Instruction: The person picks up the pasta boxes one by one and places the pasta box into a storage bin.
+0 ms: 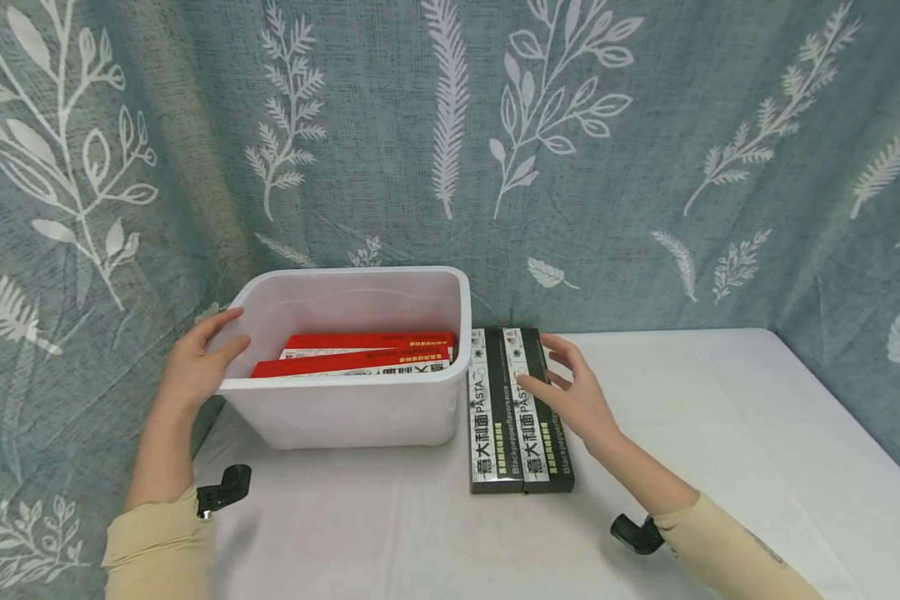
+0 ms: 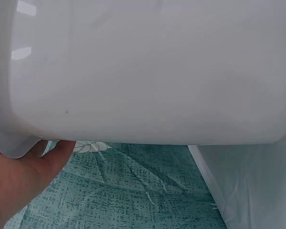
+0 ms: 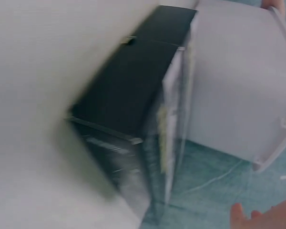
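Observation:
A white plastic bin [image 1: 345, 408] stands at the back left of the table, with red boxes [image 1: 360, 354] lying inside. My left hand [image 1: 221, 337] rests on the bin's left rim, fingers fairly straight. In the left wrist view the palm [image 2: 24, 176] lies under the bin's [image 2: 148, 71] rim. Two black pasta boxes [image 1: 521, 417] lie flat side by side, right against the bin's right wall. My right hand [image 1: 551, 367] is spread over the right-hand box, fingers straight and touching or just above its top. The right wrist view is blurred, showing the black boxes [image 3: 128, 95] beside the bin [image 3: 233, 81].
The white table [image 1: 720, 433] stretches to the right and front. A grey-green curtain with a white leaf print [image 1: 645, 167] hangs close behind and to the left of the table. Black wrist mounts [image 1: 225, 487] show on both forearms.

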Demonstrator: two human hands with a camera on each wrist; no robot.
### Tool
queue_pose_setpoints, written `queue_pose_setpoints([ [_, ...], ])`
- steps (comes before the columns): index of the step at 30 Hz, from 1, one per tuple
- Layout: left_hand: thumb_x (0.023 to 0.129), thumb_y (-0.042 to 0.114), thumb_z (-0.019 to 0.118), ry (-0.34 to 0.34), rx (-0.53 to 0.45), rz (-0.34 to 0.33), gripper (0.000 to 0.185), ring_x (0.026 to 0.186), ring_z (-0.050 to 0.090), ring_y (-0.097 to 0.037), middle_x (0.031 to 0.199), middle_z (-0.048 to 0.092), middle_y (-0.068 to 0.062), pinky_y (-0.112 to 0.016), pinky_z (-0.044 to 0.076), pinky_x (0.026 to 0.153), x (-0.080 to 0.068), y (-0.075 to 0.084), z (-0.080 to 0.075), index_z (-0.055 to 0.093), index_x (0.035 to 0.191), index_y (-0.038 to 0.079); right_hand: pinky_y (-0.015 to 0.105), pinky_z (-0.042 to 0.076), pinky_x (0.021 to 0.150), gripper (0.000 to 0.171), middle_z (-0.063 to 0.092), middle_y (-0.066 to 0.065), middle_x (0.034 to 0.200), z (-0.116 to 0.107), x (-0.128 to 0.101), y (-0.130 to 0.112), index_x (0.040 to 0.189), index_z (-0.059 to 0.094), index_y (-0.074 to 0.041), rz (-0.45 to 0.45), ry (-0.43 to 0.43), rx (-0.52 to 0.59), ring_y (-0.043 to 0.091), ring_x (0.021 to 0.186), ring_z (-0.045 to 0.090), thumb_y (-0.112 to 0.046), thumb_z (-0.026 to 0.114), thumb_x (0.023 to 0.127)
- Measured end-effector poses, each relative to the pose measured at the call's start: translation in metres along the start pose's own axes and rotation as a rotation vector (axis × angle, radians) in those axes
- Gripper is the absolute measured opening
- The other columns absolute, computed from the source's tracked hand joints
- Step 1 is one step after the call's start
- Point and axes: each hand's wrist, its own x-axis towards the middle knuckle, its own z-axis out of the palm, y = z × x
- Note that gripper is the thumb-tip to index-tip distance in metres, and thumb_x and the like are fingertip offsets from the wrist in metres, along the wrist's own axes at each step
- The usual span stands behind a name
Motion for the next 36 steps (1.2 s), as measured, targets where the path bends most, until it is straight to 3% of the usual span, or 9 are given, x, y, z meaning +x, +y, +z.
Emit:
queue_pose_setpoints([
  [13,0.102,0.029,0.048,0.000,-0.004,-0.017,0.057,0.140,0.021,-0.049,0.155,0.023,-0.029,-0.068,0.023,0.105,-0.003,0.000,-0.001,0.031,0.152,0.006,0.045,0.030,0.112,0.085,0.028,0.011,0.155,-0.009,-0.019,0.038,0.150,0.028,-0.009,0.171,-0.038,-0.024,0.032,0.142,0.024,-0.026,0.078,0.083],
  [21,0.101,0.028,0.049,0.006,-0.006,-0.008,0.057,0.140,0.022,-0.049,0.154,0.024,-0.029,-0.067,0.023,0.106,-0.003,-0.001,-0.001,0.032,0.151,0.005,0.051,0.027,0.112,0.095,0.020,0.017,0.157,-0.008,-0.030,0.051,0.152,0.021,-0.006,0.214,-0.073,-0.036,0.041,0.142,0.022,-0.028,0.080,0.081],
  [26,0.102,0.026,0.049,0.004,-0.012,-0.001,0.057,0.140,0.022,-0.049,0.154,0.024,-0.029,-0.066,0.023,0.107,-0.003,-0.001,-0.001,0.032,0.151,0.004,0.053,0.033,0.108,0.105,0.016,0.025,0.156,-0.003,-0.035,0.058,0.153,0.014,-0.003,0.246,-0.122,-0.048,0.048,0.138,0.028,-0.028,0.082,0.077],
  [36,0.102,0.030,0.048,-0.016,-0.021,-0.022,0.058,0.141,0.020,-0.049,0.156,0.021,-0.027,-0.068,0.024,0.105,-0.003,0.000,0.000,0.030,0.153,0.007,0.050,0.035,0.107,0.118,0.027,0.028,0.150,0.003,-0.042,0.066,0.152,0.007,0.004,0.250,-0.180,-0.081,0.038,0.130,0.041,-0.025,0.086,0.070],
])
